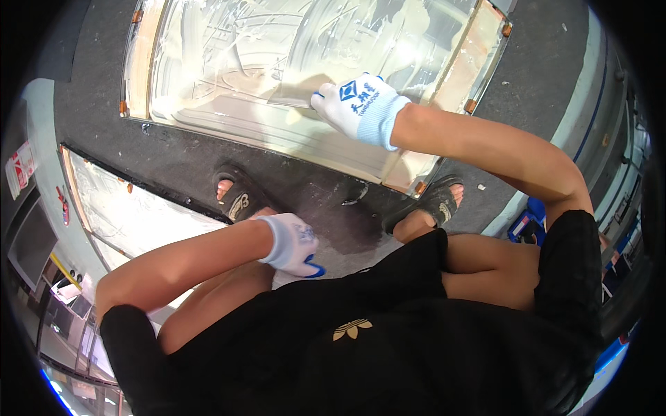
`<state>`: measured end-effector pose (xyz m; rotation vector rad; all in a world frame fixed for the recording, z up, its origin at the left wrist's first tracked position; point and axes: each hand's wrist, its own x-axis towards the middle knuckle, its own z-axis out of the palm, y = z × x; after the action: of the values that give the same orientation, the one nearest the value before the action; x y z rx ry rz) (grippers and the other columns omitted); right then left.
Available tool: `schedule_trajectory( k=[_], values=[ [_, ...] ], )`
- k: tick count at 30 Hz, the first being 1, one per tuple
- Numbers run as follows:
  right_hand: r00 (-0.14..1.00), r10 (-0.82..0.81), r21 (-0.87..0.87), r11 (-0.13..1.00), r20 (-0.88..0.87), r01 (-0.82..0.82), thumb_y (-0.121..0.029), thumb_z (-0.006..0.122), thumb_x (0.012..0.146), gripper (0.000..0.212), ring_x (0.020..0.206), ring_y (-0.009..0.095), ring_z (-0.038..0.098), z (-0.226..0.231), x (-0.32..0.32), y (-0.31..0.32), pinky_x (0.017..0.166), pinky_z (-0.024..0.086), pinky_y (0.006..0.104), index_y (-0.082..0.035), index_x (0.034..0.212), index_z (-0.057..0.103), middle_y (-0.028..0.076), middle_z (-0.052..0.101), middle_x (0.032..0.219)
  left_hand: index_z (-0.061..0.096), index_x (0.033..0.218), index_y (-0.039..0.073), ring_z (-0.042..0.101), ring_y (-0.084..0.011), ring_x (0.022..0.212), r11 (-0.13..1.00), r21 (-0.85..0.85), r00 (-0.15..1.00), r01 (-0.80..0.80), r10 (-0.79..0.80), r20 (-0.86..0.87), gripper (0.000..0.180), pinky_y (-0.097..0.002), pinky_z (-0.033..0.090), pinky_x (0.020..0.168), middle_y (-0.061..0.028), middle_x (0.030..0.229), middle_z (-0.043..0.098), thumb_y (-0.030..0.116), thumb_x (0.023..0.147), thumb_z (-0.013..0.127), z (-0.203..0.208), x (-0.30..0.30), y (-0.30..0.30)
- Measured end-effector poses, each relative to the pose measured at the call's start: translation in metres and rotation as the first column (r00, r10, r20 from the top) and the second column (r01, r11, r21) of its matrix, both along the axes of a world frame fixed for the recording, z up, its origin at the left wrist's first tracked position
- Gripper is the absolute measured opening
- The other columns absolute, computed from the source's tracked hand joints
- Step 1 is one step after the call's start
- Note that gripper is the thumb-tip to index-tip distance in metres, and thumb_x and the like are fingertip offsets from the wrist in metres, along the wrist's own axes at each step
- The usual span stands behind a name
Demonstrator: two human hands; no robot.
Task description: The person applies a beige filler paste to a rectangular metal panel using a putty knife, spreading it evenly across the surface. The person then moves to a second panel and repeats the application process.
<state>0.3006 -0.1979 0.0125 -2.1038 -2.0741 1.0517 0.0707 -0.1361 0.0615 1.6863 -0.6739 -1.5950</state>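
White-gloved right hand [357, 105] closed on flat scraper [291, 99] over smeared panel [267, 139]; left hand [297, 243], grip unclear.

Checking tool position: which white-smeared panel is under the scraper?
The far panel: the right hand holds the scraper over it; the left panel has none.

A blue box [517, 227] sits rightward, a red-and-white packet [21, 166] far left

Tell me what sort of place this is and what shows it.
Probably a workshop: a large framed panel, smeared whitish, lies ahead, a second whitish panel lies to the left, and the gloved right hand grips what looks like a flat blade.
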Motion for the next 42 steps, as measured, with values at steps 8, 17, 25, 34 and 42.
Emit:
schedule_trajectory(
  k=[8, 17, 25, 34, 42],
  values=[
    [0.974, 0.005, -0.002, 1.000, -0.225, -0.005, -0.036, 0.056, 0.103, 0.034, 0.093, 0.039, 0.069, -0.049, -0.004, -0.009, 0.087, 0.054, 0.0460, -0.005, 0.114, 0.067, 0.019, 0.070, 0.102, 0.079, 0.090, 0.005, 0.072, -0.0402, 0.093, 0.983, -0.023, 0.981, 0.183, -0.182, 0.063, 0.058, -0.0461, 0.057, 0.086, -0.0192, 0.091, 0.076, 0.056, 0.097, 0.052, -0.012, -0.016, -0.019],
    [0.943, -0.331, 0.031, 0.943, 0.031, 0.330, -0.033, 0.062, 0.097, 0.040, 0.112, 0.038, 0.066, -0.060, 0.175, 0.022, 0.099, 0.052, 0.0442, -0.012, 0.131, 0.067, 0.019, 0.072, 0.121, 0.079, 0.093, 0.004, 0.073, -0.0390, 0.092, 0.988, 0.085, 0.972, 0.130, -0.143, 0.184, 0.059, -0.0450, 0.057, 0.085, -0.0191, 0.092, 0.076, 0.057, 0.096, 0.052, -0.022, 0.010, -0.002],
    [0.837, -0.530, 0.241, 0.837, 0.134, 0.492, -0.044, 0.060, 0.100, 0.056, 0.126, 0.036, 0.061, -0.015, 0.280, 0.024, 0.109, 0.047, 0.0439, -0.005, 0.141, 0.061, 0.022, 0.064, 0.138, 0.079, 0.096, 0.004, 0.073, -0.0383, 0.094, 0.976, 0.113, 0.969, 0.184, -0.200, 0.147, 0.060, -0.0449, 0.057, 0.088, -0.0200, 0.094, 0.076, 0.058, 0.097, 0.051, -0.022, 0.016, -0.004],
    [0.953, -0.215, -0.227, 0.960, -0.213, 0.166, -0.039, 0.066, 0.101, 0.036, 0.094, 0.032, 0.069, -0.047, 0.176, -0.056, 0.093, 0.053, 0.0423, -0.006, 0.114, 0.070, 0.017, 0.074, 0.102, 0.080, 0.097, 0.006, 0.073, -0.0383, 0.095, 0.971, 0.128, 0.963, 0.204, -0.222, 0.151, 0.062, -0.0450, 0.057, 0.087, -0.0200, 0.094, 0.076, 0.060, 0.097, 0.050, -0.018, 0.028, -0.008],
    [0.892, -0.396, 0.073, 0.918, 0.217, 0.390, -0.040, 0.059, 0.099, 0.036, 0.101, 0.036, 0.071, -0.050, 0.296, -0.060, 0.090, 0.056, 0.0464, -0.010, 0.115, 0.072, 0.019, 0.074, 0.104, 0.080, 0.101, 0.006, 0.073, -0.0386, 0.095, 0.971, 0.134, 0.967, 0.199, -0.217, 0.132, 0.063, -0.0446, 0.057, 0.088, -0.0202, 0.094, 0.076, 0.061, 0.098, 0.049, -0.022, 0.031, -0.014]
  ],
)
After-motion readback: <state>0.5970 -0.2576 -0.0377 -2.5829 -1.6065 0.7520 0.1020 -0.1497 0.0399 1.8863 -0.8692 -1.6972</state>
